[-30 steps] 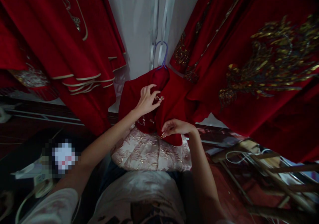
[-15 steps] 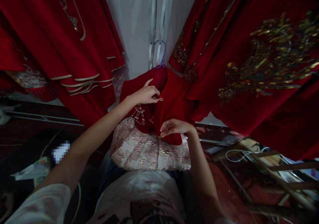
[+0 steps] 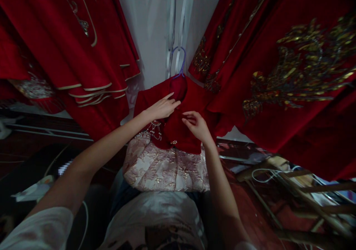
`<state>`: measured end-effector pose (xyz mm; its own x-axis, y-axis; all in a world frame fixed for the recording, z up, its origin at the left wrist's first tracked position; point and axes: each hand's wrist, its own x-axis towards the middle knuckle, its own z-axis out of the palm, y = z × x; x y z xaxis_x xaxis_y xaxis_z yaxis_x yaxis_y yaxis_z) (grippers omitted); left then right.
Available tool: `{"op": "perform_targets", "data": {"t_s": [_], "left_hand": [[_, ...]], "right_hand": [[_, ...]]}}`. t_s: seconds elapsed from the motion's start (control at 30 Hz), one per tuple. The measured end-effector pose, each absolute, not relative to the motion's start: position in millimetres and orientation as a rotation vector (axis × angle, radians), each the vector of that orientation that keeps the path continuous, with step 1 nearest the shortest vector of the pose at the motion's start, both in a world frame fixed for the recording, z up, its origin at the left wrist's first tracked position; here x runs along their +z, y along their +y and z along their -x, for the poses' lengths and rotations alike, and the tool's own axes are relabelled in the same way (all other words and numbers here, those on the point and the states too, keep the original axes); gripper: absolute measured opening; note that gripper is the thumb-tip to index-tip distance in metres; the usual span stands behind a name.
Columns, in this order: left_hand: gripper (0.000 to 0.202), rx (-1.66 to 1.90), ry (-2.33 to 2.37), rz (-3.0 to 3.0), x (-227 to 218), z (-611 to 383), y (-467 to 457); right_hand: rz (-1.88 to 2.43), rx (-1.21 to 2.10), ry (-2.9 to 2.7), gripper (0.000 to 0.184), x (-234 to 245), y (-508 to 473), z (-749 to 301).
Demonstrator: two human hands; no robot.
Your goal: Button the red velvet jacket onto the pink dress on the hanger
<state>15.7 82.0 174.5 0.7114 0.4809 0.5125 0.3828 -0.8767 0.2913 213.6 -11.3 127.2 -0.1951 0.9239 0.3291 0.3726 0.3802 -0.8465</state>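
Observation:
A red jacket (image 3: 194,98) hangs from a purple hanger (image 3: 183,59) in front of me. Its front carries a beaded tassel ornament (image 3: 155,129) and a small pearl-like clasp (image 3: 174,142) by the lower hem. My left hand (image 3: 163,108) is at the front opening below the neck, its fingertips closed on the cloth edge and one finger held out. To its right, my right hand (image 3: 195,124) hovers over the jacket front, thumb and fingers apart with nothing between them. Pale pink brocade fabric (image 3: 167,168) shows below the jacket.
Red garments with pale trim (image 3: 91,90) hang at left. A red garment with gold sequin embroidery (image 3: 292,72) hangs at right. White metal rails (image 3: 179,27) run behind the hanger. A wooden frame (image 3: 267,198) with a white cable (image 3: 261,176) stands at lower right.
My right hand has let go of the clasp near the lower hem and moved up towards my left hand. The left hand has shifted slightly along the front opening.

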Motion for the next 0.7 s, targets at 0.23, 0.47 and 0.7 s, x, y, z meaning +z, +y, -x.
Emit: {"op": "perform_targets", "data": {"t_s": [0.23, 0.47, 0.7], "left_hand": [[0.026, 0.888, 0.707, -2.81, 170.2, -12.6, 85.5], [0.015, 0.805, 0.808, -2.846, 173.2, -7.5, 84.4], [0.038, 1.254, 1.101, -2.386, 148.4, 3.4, 95.4]], "right_hand": [[0.919, 0.422, -1.518, 0.029, 164.4, 9.9, -178.4], [0.824, 0.918, -1.545, 0.067, 180.9, 39.7, -148.5], [1.509, 0.447, -1.346, 0.098, 168.3, 55.5, -154.9]]}}
